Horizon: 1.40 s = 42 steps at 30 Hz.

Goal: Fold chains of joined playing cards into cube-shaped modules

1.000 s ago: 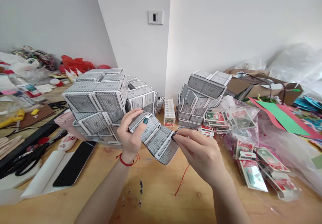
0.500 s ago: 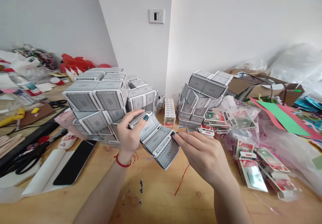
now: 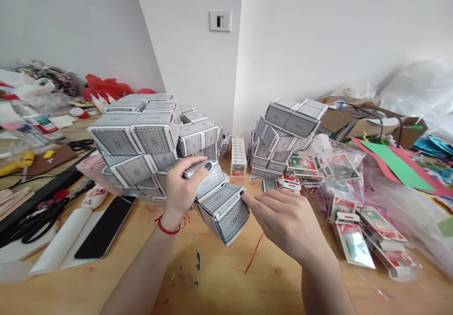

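A folded piece of joined playing cards (image 3: pixel 233 218) with grey patterned backs and white edges hangs tilted over the table, between both hands. My left hand (image 3: pixel 182 185) grips its upper left end, thumb on top and fingers behind, partly hidden. At the piece's right edge is my right hand (image 3: pixel 283 216), its fingertips closed against the card there; some of its fingers are hidden. Behind my left hand rises a large stack of card blocks (image 3: pixel 155 138). A second stack of card blocks (image 3: pixel 279 136) stands at the back right.
A column of small card boxes (image 3: pixel 238 157) stands between the stacks. Opened red and green card boxes (image 3: pixel 354 242) lie at right beside plastic bags. At left are a phone (image 3: pixel 106 227), black scissors (image 3: pixel 46 223) and a yellow glue gun (image 3: pixel 17 164). A red thread (image 3: pixel 254 254) lies in front.
The near end of the card piece has tipped downward, so its folds stand out more and a side face shows. Both hands keep hold and have hardly moved.
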Available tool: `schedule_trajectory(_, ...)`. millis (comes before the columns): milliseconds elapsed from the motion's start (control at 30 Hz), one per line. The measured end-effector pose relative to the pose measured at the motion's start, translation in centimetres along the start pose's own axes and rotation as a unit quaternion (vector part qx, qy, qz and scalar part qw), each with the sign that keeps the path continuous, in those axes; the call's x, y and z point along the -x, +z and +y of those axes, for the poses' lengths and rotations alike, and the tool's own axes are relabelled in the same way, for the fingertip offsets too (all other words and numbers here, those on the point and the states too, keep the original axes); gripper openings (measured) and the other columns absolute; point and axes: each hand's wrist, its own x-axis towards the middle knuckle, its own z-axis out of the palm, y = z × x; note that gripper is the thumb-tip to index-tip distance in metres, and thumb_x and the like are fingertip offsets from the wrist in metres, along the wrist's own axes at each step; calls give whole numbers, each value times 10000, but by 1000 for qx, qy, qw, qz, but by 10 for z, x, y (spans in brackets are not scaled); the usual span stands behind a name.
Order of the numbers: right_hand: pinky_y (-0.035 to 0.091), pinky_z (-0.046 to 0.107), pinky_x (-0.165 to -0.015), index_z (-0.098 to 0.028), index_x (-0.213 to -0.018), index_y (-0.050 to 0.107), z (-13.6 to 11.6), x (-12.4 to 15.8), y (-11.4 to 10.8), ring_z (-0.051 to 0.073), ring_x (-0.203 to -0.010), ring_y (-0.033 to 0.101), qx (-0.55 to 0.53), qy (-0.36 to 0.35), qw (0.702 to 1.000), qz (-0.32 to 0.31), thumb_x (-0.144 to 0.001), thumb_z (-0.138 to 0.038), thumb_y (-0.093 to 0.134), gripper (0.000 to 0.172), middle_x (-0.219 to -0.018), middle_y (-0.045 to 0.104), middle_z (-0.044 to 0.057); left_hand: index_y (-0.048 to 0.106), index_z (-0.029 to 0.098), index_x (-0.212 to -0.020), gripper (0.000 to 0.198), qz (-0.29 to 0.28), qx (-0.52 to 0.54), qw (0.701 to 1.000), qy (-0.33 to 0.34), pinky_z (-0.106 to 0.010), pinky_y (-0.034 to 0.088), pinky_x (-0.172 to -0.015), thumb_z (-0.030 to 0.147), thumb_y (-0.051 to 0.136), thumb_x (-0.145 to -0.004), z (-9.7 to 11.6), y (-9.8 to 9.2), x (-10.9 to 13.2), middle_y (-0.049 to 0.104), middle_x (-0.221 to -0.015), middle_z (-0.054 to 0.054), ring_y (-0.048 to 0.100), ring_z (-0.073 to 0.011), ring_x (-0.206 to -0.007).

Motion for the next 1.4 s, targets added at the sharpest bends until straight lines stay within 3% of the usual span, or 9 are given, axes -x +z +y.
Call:
schedule_trajectory(333,301,283,-503,-141,-973,660,-3,-1,-1,128,-546,520,27,21,999,24,-861,-109,474,219,-609,640,11,704,192,-862,193,-6,-38,999,-3,-358,453,-870,276,599,-723,5,0,2,703,-969,-47,622,-233,-943)
schedule_trajectory(633,271,280,-483,-151,-992,657,-5,-2,2,144,-512,512,26,70,996,-45,-873,-102,441,252,-520,596,1,696,204,-868,182,17,-88,995,46,-364,447,-897,281,622,-720,4,0,4,681,-1000,-50,606,-228,-969)
schedule_trajectory(933,379,235,-535,-175,-873,617,-1,-3,4,137,-618,595,-91,148,984,-30,-886,-132,444,179,-716,662,30,689,204,-874,188,-7,-61,996,69,-357,446,-894,266,617,-711,3,5,5,678,-994,-46,599,-222,-968)
schedule_trajectory(1167,460,233,-613,-207,-854,540,4,-3,-2,123,-686,593,-248,185,950,-46,-882,-126,444,128,-822,640,11,699,200,-858,178,-42,-3,998,51,-351,449,-885,256,607,-716,2,5,3,688,-986,-45,605,-228,-966)
schedule_trajectory(1400,482,240,-636,-203,-818,464,3,-6,-5,126,-749,536,-369,195,909,-16,-868,-105,403,126,-878,545,44,704,190,-887,227,-88,120,987,-56,-326,493,-736,293,584,-725,-11,22,4,707,-939,-55,635,-231,-872)
